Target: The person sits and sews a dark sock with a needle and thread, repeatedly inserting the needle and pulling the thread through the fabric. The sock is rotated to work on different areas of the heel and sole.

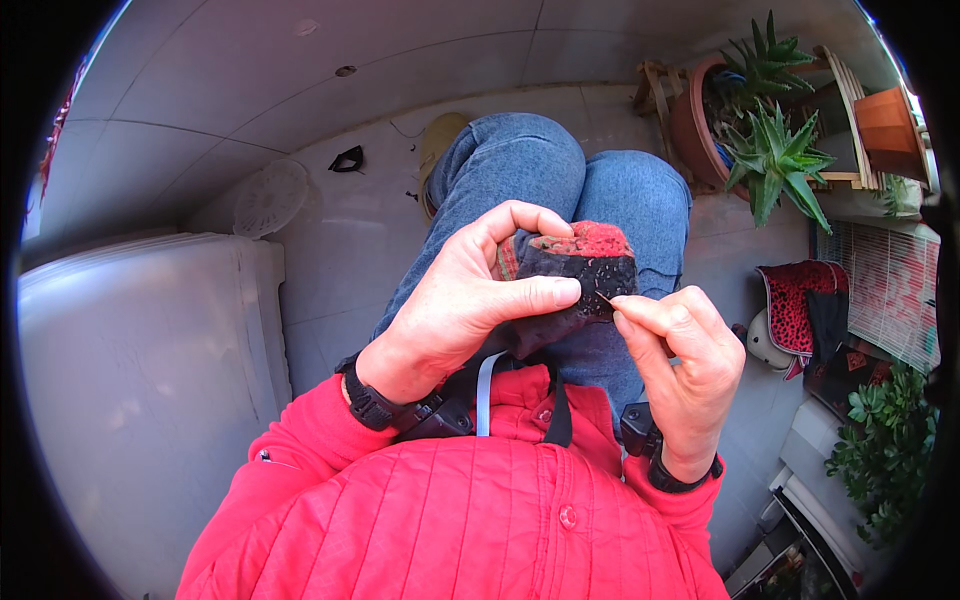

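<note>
Above my lap, my left hand (pixel 480 277) grips a small fabric piece (pixel 600 274), black with a red padded part and a striped edge. Pale stitches or flecks dot its black face, and my left thumb presses on it. My right hand (pixel 682 352) pinches a thin needle (pixel 603 297) between thumb and forefinger. The needle's far end meets the black cloth; whether it has gone in, I cannot tell. Dark cloth hangs below the piece, and its underside is hidden by my left palm.
Knees in blue jeans (pixel 517 157) lie under the work. A large pale cabinet or box (pixel 150 330) stands at left, near a white plastic basket (pixel 271 199). At right are a potted aloe (pixel 780 154), a wire rack (pixel 885 285) and a leafy plant (pixel 885 442).
</note>
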Tool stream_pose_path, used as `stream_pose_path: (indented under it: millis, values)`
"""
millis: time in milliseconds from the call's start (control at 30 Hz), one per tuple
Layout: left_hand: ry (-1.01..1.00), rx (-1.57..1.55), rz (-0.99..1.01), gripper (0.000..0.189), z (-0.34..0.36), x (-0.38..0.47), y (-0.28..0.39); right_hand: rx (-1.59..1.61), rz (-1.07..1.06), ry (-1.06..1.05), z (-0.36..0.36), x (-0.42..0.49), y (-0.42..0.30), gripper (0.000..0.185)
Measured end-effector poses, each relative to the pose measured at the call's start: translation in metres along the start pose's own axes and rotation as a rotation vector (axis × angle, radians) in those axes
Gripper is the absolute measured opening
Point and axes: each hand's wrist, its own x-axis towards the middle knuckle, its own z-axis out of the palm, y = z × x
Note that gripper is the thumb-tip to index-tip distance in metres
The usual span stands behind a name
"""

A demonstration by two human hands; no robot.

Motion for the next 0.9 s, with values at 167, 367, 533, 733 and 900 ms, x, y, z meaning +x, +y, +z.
stream_pose_path:
  millis: [167,367,533,733,900]
  values:
    - [-0.006,-0.001,0.005,0.036,0.0003,0.0005,-0.0003,0.002,-0.007,0.007,0.0004,0.0006,0.0001,0.021]
    - [0.016,-0.027,-0.030,0.040,0.0005,0.0002,0.0013,0.015,0.009,0.001,0.0016,0.0009,0.0001,0.021]
    - [0.019,-0.021,-0.037,0.039,0.0007,-0.0002,0.0018,0.025,0.010,0.003,0.0025,0.0006,0.0007,0.021]
    - [0.021,-0.007,-0.040,0.039,0.0007,-0.0002,0.0015,0.008,-0.012,-0.001,0.0015,0.0012,0.0018,0.022]
    - [0.028,0.060,-0.009,0.038,0.0031,-0.0014,0.0028,-0.026,-0.040,-0.016,-0.0018,0.0036,0.0015,0.023]
